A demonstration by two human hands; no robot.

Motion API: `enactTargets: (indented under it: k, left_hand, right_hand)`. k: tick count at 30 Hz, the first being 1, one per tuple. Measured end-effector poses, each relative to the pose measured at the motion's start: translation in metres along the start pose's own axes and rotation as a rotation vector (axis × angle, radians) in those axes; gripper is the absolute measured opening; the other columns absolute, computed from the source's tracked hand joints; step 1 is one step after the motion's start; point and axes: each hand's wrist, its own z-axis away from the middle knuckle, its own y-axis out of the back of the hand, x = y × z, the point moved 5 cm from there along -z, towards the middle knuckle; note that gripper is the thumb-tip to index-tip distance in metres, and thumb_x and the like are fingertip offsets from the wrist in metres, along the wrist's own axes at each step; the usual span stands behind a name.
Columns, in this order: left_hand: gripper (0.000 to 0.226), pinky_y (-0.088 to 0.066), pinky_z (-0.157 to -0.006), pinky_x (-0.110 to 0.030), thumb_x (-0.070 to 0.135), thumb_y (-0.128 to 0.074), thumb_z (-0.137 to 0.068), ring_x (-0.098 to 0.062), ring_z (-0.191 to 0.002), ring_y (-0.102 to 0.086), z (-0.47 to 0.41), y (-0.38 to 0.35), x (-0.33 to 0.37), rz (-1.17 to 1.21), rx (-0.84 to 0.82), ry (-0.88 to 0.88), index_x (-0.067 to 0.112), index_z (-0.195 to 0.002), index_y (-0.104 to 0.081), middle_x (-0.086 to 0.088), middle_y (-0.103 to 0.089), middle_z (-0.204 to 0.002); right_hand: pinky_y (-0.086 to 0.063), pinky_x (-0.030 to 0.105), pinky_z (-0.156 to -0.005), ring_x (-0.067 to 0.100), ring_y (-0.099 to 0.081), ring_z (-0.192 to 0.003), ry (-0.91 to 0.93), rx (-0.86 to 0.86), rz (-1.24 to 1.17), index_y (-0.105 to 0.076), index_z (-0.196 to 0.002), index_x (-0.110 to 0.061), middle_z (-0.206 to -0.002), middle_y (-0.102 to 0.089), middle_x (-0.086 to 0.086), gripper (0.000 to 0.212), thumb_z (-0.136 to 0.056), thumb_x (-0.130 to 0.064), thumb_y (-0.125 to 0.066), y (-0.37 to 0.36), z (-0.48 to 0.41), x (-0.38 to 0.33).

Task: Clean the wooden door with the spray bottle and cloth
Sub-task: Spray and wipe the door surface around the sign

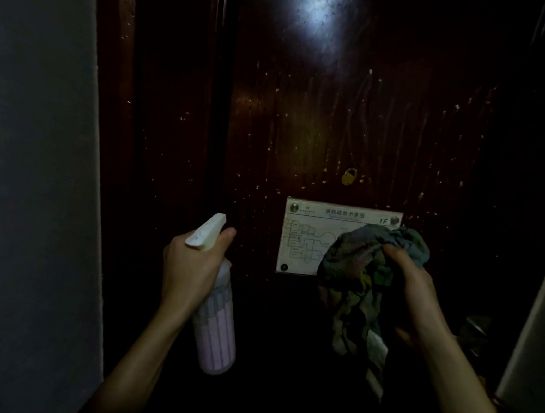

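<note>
A dark wooden door (338,120) fills the view, its surface speckled with droplets and small pale flecks. My left hand (190,265) grips a spray bottle (217,330) with a white nozzle and a pale lilac body, the nozzle aimed at the door. My right hand (412,284) holds a crumpled grey-green cloth (357,279), which hangs down and covers the lower right part of a white floor-plan sign (308,239) fixed to the door.
A pale wall (32,152) stands close on the left, next to the dark door frame (113,126). Another pale surface (537,328) runs along the right edge. A small yellow mark (349,176) sits above the sign. A dim metal handle (476,326) shows at the right.
</note>
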Motion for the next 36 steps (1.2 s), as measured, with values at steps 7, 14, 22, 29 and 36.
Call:
enactTargets:
  k: [7,14,22,29,36]
  left_hand:
    - [0.018,-0.06,-0.075,-0.051,0.03,-0.075,-0.089,-0.035,-0.074,-0.074,-0.017,0.003,0.018,0.044,0.016,0.008,0.031,-0.072,-0.068,-0.017,-0.075,-0.074]
    - [0.015,-0.06,-0.069,-0.033,0.022,-0.074,-0.089,-0.017,-0.067,-0.075,-0.066,0.013,0.052,0.205,-0.013,-0.005,0.032,-0.1,-0.07,-0.004,-0.079,-0.078]
    - [0.017,-0.061,-0.078,-0.048,0.031,-0.077,-0.086,-0.036,-0.072,-0.074,-0.115,0.019,0.124,0.14,0.05,-0.144,0.017,-0.081,-0.069,-0.019,-0.073,-0.073]
    - [0.016,-0.061,-0.074,-0.04,0.03,-0.076,-0.087,-0.032,-0.078,-0.075,-0.125,0.013,0.14,0.21,0.073,-0.158,0.028,-0.084,-0.061,-0.015,-0.075,-0.08]
    - [0.032,-0.062,-0.077,-0.04,0.028,-0.08,-0.082,-0.023,-0.082,-0.075,-0.13,-0.015,0.143,0.228,-0.02,-0.148,0.024,-0.111,-0.067,-0.005,-0.075,-0.09]
  right_hand:
    - [-0.055,0.049,-0.09,0.035,-0.071,-0.099,0.023,0.015,0.041,-0.066,-0.119,-0.011,-0.109,-0.074,0.015,0.033,-0.092,-0.032,-0.064,-0.002,-0.009,-0.005]
    - [-0.054,0.038,-0.074,0.032,-0.07,-0.09,0.121,0.039,0.065,-0.07,-0.101,-0.014,-0.094,-0.075,0.012,0.015,-0.091,-0.025,-0.067,-0.033,-0.027,-0.042]
    - [-0.047,0.033,-0.062,0.026,-0.066,-0.081,0.178,-0.08,-0.007,-0.066,-0.087,-0.013,-0.087,-0.07,0.011,0.008,-0.094,-0.018,-0.064,-0.083,-0.037,-0.09]
    - [-0.048,0.033,-0.06,0.028,-0.068,-0.077,0.162,-0.132,-0.088,-0.066,-0.09,-0.01,-0.064,-0.074,0.007,0.009,-0.093,-0.018,-0.063,-0.098,-0.037,-0.096]
    - [-0.053,0.038,-0.069,0.038,-0.071,-0.088,0.13,-0.063,-0.138,-0.069,-0.105,-0.003,-0.091,-0.076,0.02,0.023,-0.09,-0.021,-0.069,-0.071,-0.05,-0.097]
